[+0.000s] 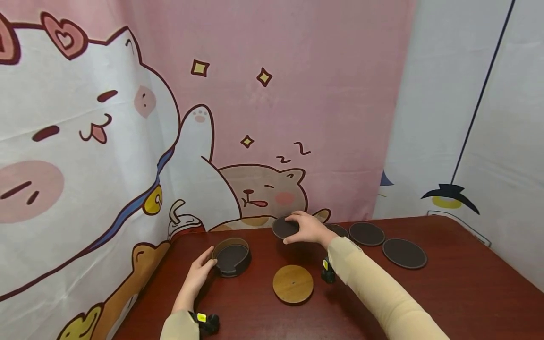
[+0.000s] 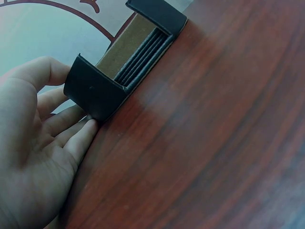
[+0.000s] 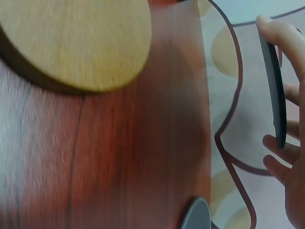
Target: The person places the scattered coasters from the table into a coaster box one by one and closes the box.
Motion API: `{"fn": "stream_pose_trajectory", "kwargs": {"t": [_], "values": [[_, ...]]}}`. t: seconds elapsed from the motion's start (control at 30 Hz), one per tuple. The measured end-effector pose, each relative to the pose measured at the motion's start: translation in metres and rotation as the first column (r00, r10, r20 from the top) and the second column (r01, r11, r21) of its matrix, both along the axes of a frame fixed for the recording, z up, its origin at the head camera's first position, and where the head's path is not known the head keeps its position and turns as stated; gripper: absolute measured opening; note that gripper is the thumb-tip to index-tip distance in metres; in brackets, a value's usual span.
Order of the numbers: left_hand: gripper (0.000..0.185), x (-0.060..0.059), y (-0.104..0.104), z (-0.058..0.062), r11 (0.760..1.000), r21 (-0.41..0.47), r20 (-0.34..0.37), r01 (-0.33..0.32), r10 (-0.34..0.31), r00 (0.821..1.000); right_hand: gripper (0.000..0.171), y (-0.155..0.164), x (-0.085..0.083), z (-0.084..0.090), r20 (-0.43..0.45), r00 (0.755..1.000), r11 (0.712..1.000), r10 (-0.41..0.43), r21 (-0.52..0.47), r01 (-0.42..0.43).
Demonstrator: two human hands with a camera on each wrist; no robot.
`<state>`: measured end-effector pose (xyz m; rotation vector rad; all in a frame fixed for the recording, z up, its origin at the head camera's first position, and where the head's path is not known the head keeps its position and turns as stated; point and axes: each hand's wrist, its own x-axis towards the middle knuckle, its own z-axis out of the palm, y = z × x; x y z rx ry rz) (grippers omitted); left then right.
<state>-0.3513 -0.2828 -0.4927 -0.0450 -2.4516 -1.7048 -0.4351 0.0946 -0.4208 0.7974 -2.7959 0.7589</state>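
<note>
My right hand (image 1: 297,229) pinches a dark round coaster (image 1: 284,228) by its rim, lifted just above the table's far edge. The right wrist view shows this coaster (image 3: 275,90) edge-on between the thumb and fingers (image 3: 279,152). A dark round coaster holder (image 1: 231,257) with coasters stacked inside stands at the near left. My left hand (image 1: 208,260) rests against its outer left wall. Seen from the left wrist, the thumb and straight fingertips (image 2: 88,129) touch the holder's wall (image 2: 95,93), with the stacked coasters (image 2: 143,55) visible through its slot.
A round wooden disc (image 1: 293,283) lies flat on the red-brown table (image 1: 446,297), between my arms; it also shows at top left in the right wrist view (image 3: 71,38). Three more dark coasters (image 1: 366,233) (image 1: 404,253) (image 1: 338,230) lie at the back right. A cartoon curtain hangs behind.
</note>
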Motion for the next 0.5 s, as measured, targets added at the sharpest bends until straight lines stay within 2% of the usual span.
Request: {"fn": "stream_pose_trajectory", "kwargs": {"t": [0.2, 0.5], "values": [[0.056, 0.001, -0.001, 0.0, 1.0, 0.012, -0.001, 0.005, -0.005, 1.0, 0.079, -0.022, 0.003, -0.006, 0.025, 1.0, 1.0, 0.01, 0.016, -0.011], [0.055, -0.001, -0.003, -0.001, 1.0, 0.006, 0.003, 0.002, -0.002, 1.0, 0.081, -0.053, 0.008, -0.004, -0.006, 1.0, 0.998, -0.001, 0.061, 0.002]]}}
